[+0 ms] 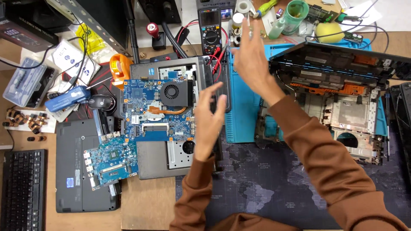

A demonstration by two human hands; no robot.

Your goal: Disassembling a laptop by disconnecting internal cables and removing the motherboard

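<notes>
Fingers (205, 96) of the left hand (209, 117) loosely curled and apart, clamped on nothing. Hovers over the right edge of the grey laptop base (150, 164), just beside the blue motherboard (147, 113) and near a black strip (223, 92) along the base's side.

Right hand (250, 62) held up over the blue mat (239, 119), fingers stretched out and slightly spread, blurred; cannot tell whether anything small sits at the tips.

Lies flat on the grey base, that motherboard, with its round fan (172, 91) and copper heat pipe (165, 110) at the upper right corner. Looks light and stiff, but fragile and densely set with parts. Probably best taken by its bare edges with both hands, away from the fan, the pipe and the connectors, and kept level to avoid flexing.

Close by: a smaller blue board (111, 161) on a closed black laptop (77, 171), an opened laptop chassis (338, 102) to the right, a multimeter (209, 30) further back, a mouse (101, 102) and a keyboard (23, 188) to the left.
</notes>
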